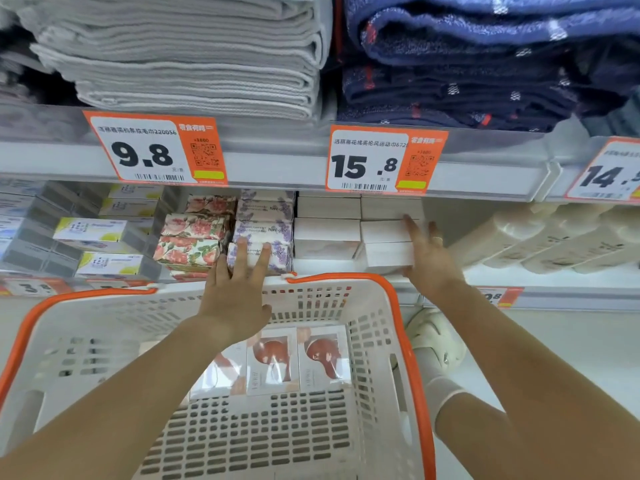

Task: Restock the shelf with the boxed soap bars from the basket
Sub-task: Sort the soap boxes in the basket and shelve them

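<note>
The right hand (pixel 427 258) lies flat, fingers spread, against the white soap boxes (pixel 389 254) on the shelf. The left hand (pixel 239 289), released, touches a lavender box (pixel 259 252).

- My basket (pixel 374 341) is white with an orange rim.
- The boxes inside (pixel 294 362) are white with a reddish-brown motif.
- Shelf boxes: plain white (pixel 388 256), lavender-flowered (pixel 273 233), pink rose print (pixel 194 237).
- Towels above: grey (pixel 194 57), navy patterned (pixel 450 64).
</note>
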